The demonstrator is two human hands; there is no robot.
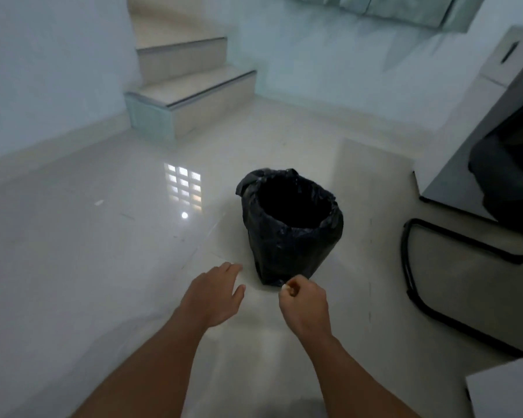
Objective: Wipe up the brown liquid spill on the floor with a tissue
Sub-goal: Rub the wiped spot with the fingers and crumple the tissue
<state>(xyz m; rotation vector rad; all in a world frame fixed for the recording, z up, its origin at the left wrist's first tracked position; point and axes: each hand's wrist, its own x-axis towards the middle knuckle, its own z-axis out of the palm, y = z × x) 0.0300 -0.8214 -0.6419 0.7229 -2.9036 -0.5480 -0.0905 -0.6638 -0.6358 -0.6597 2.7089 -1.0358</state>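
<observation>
Both bare arms reach out low over the glossy pale tiled floor (73, 251). The left hand (216, 294) is spread flat, palm down, fingers loosely apart, holding nothing. The right hand (304, 306) is curled into a closed fist, and a small pale scrap (285, 286) shows at the fingertips; it may be the tissue, but it is too small to be sure.

Just beyond the 2 hands stands a small round bin lined with a crinkled black plastic bag (290, 227), upright, mouth open and dark inside. The right fist sits just in front of its base, near it but whether touching cannot be told.

No brown spill can be made out on the floor from here; only window reflections gleam on the tiles to the left of the bin.

To the right, a black tubular metal chair frame (417, 267) rests on the floor, with a grey cabinet (471, 140) behind it. At the far left, 3 beige tiled stair steps (194, 95) rise against the pale wall (43, 70).
</observation>
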